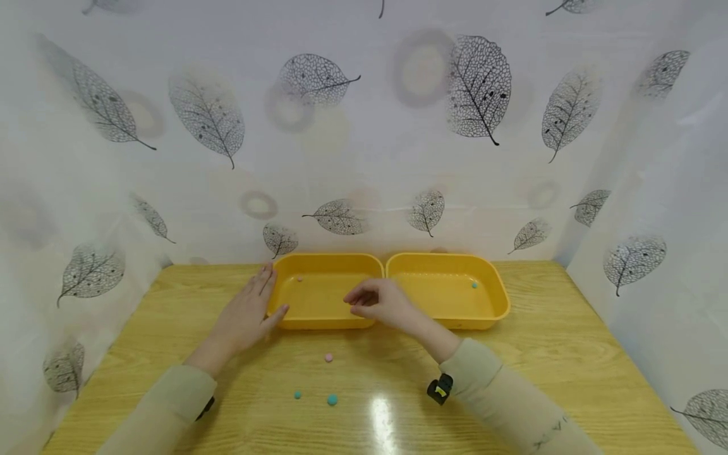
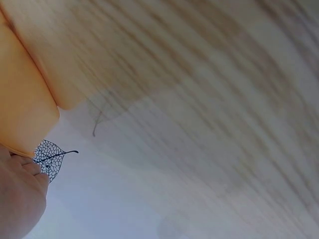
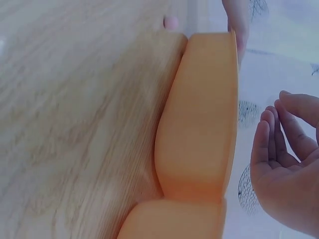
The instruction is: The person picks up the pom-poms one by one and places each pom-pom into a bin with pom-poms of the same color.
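Note:
My left hand rests against the left end of the left yellow tray, fingers extended along its rim and thumb at the front corner. Over the right part of that tray hovers my right hand. Its fingers bend loosely and nothing shows between them in the right wrist view. A small pink ball lies inside the left tray. In the right yellow tray sits a small teal ball. On the table in front are another pink ball, a small teal ball and a larger teal ball.
Both trays stand side by side at the back of the wooden table, close to a white curtain printed with leaves. The curtain also rises along the left and right sides. A dark wrist device is at the right sleeve.

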{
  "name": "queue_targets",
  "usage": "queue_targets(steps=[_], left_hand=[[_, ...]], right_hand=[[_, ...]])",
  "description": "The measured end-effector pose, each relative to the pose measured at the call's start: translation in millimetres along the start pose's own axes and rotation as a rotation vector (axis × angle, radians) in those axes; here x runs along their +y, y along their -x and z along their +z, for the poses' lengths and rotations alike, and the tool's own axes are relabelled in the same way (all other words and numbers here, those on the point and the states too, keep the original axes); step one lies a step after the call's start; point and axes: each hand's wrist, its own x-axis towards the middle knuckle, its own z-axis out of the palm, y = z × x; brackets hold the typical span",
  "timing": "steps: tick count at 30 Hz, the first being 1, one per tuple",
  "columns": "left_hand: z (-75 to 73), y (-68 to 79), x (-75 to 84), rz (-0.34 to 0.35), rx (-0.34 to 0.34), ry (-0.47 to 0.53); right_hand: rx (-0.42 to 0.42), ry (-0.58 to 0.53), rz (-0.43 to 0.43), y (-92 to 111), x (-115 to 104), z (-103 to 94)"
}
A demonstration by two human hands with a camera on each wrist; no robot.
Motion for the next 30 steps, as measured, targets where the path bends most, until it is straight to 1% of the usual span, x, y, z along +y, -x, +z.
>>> queue_targets(steps=[7,12,20,24,27,30], left_hand=[[0.6,-1.1,-1.4,0.010,0.001,-0.011],[0.2,-0.4,-1.4,0.009,0.004,-0.012],[0.0,0.5,-0.4,0.000,0.003,-0.005],[-1.1,0.0,0.8,-0.002,0.004,-0.001],[-1.3,-0.1,1.1,-0.001,0.002,-0.007],[-0.7,-0.5,0.4,0.003,0.001,-0.013]], right_hand=[[-0.060,-0.020,-0.055,7,-4,8.9],[-0.075,-0.020,-0.088,12,-7,14.9],[-0.096,-0.012,-0.051,19,-5,26.1],[-0.101,-0.016,-0.064,21,-2,31.1],[-0.109,-0.003,-0.091,24,0,34.4],[-0.120,-0.001,-0.092,26,1,38.0]])
